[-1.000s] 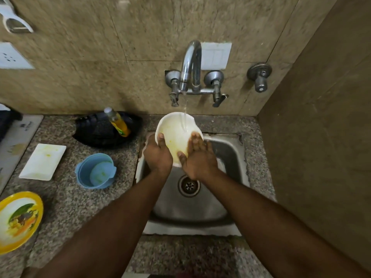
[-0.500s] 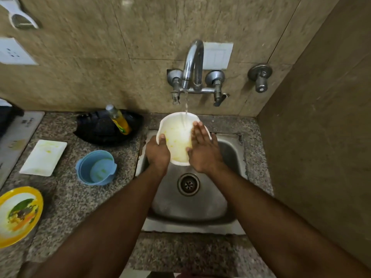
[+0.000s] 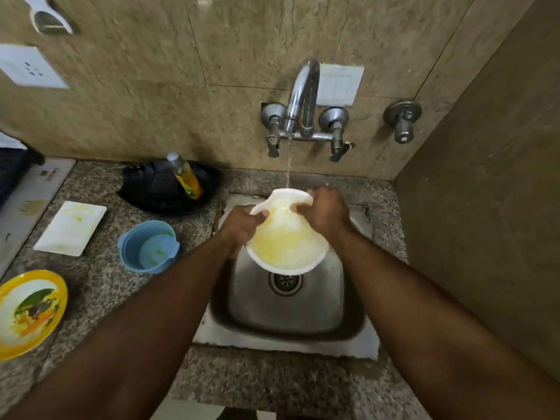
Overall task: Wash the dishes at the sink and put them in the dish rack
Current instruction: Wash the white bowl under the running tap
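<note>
The white bowl point(image 3: 288, 241) is held over the steel sink point(image 3: 288, 310), tilted so its yellow-smeared inside faces up toward the camera, directly above the drain point(image 3: 285, 281). The left hand point(image 3: 242, 224) has its grip closed on the bowl's left rim, thumb over the edge. The right hand point(image 3: 324, 212) grasps the far rim, fingers curled over the lip into the bowl. A thin stream of water point(image 3: 288, 165) runs from the tap point(image 3: 303, 98) and meets the bowl's far edge beside the right hand.

On the granite tabletop point(image 3: 100, 286) left of the sink stand a blue cup point(image 3: 148, 247), a white rectangular plate point(image 3: 71, 227) with yellow smears, and a yellow-rimmed plate point(image 3: 28, 313) carrying food scraps at the frame's left edge. Behind them, against the wall, a black rack point(image 3: 163, 189) holds a bottle of yellow liquid point(image 3: 185, 175), which leans to the left.
</note>
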The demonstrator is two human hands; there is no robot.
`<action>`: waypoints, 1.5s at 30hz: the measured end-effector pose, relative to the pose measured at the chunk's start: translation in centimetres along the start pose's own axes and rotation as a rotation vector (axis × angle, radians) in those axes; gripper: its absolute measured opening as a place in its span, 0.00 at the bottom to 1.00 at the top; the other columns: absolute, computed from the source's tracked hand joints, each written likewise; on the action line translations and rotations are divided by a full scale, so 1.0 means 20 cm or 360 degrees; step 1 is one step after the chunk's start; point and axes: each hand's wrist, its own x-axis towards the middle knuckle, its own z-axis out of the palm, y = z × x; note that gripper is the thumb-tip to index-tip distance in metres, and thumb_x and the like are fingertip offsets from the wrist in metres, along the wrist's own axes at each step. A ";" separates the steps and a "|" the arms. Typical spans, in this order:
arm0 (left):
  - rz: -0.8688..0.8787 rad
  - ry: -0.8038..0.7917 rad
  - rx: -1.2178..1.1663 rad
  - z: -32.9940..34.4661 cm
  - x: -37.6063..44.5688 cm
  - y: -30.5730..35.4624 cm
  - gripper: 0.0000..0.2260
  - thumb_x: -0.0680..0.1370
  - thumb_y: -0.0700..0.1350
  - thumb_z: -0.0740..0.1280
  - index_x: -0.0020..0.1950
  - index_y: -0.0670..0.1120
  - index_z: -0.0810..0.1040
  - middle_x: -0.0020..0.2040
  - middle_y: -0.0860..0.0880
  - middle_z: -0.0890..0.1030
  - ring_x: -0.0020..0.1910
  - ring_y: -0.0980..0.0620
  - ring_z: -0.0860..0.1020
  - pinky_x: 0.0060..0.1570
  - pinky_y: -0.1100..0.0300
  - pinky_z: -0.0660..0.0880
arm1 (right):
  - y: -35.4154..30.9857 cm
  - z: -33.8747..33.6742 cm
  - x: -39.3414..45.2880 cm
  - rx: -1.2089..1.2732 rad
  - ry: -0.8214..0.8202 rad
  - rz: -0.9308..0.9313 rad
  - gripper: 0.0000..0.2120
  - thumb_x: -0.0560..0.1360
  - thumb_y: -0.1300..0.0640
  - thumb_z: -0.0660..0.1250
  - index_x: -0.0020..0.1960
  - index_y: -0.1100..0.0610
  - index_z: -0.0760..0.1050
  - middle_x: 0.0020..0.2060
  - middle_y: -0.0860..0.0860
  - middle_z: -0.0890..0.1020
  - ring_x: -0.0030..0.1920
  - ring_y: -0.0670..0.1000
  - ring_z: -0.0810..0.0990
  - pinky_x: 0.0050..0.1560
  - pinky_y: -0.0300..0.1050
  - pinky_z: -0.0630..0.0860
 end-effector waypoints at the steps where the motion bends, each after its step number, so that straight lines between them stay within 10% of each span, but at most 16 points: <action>1: -0.0005 0.0022 -0.0007 0.00 -0.01 0.03 0.05 0.79 0.48 0.74 0.48 0.48 0.86 0.49 0.40 0.87 0.49 0.37 0.86 0.54 0.37 0.82 | 0.00 0.02 -0.01 0.0006 0.0027 0.0022 0.25 0.70 0.34 0.73 0.54 0.54 0.83 0.46 0.54 0.86 0.46 0.58 0.84 0.41 0.45 0.76; 8: -0.0028 0.0028 0.0227 -0.07 0.02 0.06 0.10 0.78 0.49 0.75 0.53 0.44 0.87 0.47 0.42 0.88 0.43 0.42 0.86 0.49 0.46 0.84 | 0.08 -0.01 -0.06 0.0221 -0.0457 -0.0013 0.24 0.62 0.52 0.84 0.55 0.56 0.85 0.49 0.53 0.87 0.49 0.53 0.85 0.51 0.49 0.82; 15: 0.0036 -0.0132 0.0487 -0.09 0.05 0.16 0.11 0.79 0.50 0.73 0.55 0.44 0.86 0.48 0.43 0.87 0.46 0.43 0.86 0.52 0.47 0.83 | -0.03 0.02 -0.06 -0.0067 -0.0157 0.0058 0.30 0.74 0.27 0.63 0.45 0.56 0.80 0.39 0.56 0.81 0.40 0.59 0.80 0.38 0.47 0.72; 19: 0.0059 -0.0057 0.0356 -0.10 0.06 0.17 0.09 0.79 0.50 0.74 0.47 0.44 0.86 0.44 0.41 0.87 0.39 0.44 0.85 0.46 0.50 0.83 | 0.03 0.00 -0.07 0.0313 -0.0460 -0.0037 0.13 0.78 0.50 0.71 0.57 0.58 0.81 0.50 0.59 0.85 0.48 0.60 0.84 0.38 0.56 0.83; 22: 0.0008 -0.0036 0.0241 -0.10 0.05 0.17 0.10 0.77 0.52 0.76 0.45 0.44 0.86 0.40 0.43 0.87 0.36 0.46 0.85 0.41 0.53 0.83 | 0.04 -0.01 -0.10 0.0542 -0.0561 -0.0003 0.20 0.75 0.60 0.73 0.66 0.55 0.78 0.54 0.56 0.84 0.50 0.57 0.84 0.41 0.56 0.85; 27: -0.0149 0.0208 -0.0163 -0.06 0.01 0.09 0.10 0.67 0.48 0.75 0.45 0.47 0.87 0.44 0.45 0.88 0.45 0.43 0.86 0.51 0.40 0.84 | -0.03 0.01 -0.15 0.0537 -0.0213 0.0383 0.20 0.83 0.46 0.63 0.62 0.61 0.78 0.50 0.59 0.82 0.42 0.64 0.85 0.27 0.61 0.81; 31: 0.0050 0.0222 -0.0054 -0.04 -0.07 0.01 0.24 0.62 0.42 0.64 0.57 0.47 0.85 0.51 0.43 0.87 0.52 0.40 0.84 0.54 0.40 0.82 | 0.02 0.03 -0.16 0.0537 -0.0463 0.0436 0.19 0.84 0.44 0.59 0.58 0.61 0.75 0.44 0.60 0.83 0.31 0.61 0.84 0.21 0.50 0.78; 36: 0.0157 0.0085 0.0337 -0.12 -0.06 0.07 0.22 0.72 0.37 0.67 0.66 0.47 0.82 0.54 0.45 0.84 0.52 0.43 0.82 0.44 0.58 0.78 | 0.05 0.03 -0.08 0.0393 -0.0712 -0.0012 0.28 0.69 0.62 0.79 0.67 0.58 0.76 0.56 0.53 0.82 0.56 0.55 0.82 0.51 0.49 0.80; 42: 0.0092 -0.0087 0.0340 -0.19 0.00 0.13 0.17 0.76 0.35 0.69 0.63 0.47 0.84 0.52 0.43 0.87 0.50 0.42 0.85 0.54 0.43 0.83 | -0.05 0.08 -0.03 0.0293 -0.0311 0.0015 0.25 0.76 0.33 0.67 0.47 0.56 0.85 0.38 0.54 0.85 0.40 0.55 0.83 0.40 0.48 0.78; 45: 0.0083 -0.0019 0.0220 -0.18 0.00 0.11 0.15 0.78 0.36 0.69 0.63 0.46 0.84 0.50 0.42 0.87 0.48 0.41 0.86 0.53 0.41 0.83 | -0.04 0.08 -0.02 0.0228 -0.0356 -0.0043 0.24 0.73 0.40 0.75 0.59 0.57 0.84 0.48 0.55 0.86 0.48 0.56 0.85 0.46 0.46 0.79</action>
